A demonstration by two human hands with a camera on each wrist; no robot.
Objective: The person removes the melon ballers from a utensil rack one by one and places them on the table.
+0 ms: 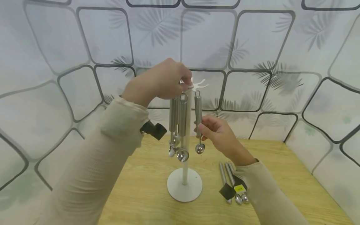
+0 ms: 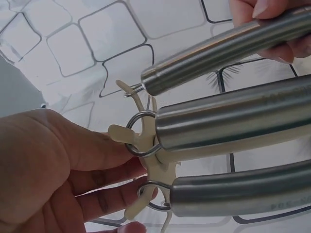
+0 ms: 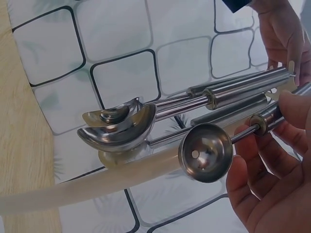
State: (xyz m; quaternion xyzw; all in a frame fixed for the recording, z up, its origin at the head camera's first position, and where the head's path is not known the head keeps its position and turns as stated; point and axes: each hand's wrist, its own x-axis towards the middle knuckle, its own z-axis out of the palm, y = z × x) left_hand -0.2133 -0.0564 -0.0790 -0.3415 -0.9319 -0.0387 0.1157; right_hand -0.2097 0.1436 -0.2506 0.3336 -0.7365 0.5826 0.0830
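Observation:
A white stand with a round base and branching hooks stands upright, several steel scoops hanging from it by rings. My left hand is at the top, thumb and fingers gripping the hook piece. Lower down on the right side, my right hand pinches the handle of a melon baller. Its round bowl has a small hole, and its ring is on a hook. Beside it hang a scoop with a wide, curved bowl and other steel scoops, clustered near the pole.
More steel scoops lie on the wooden table to the right of the base, partly covered by the right wrist's black camera. Patterned curtain surrounds the table at the back and sides.

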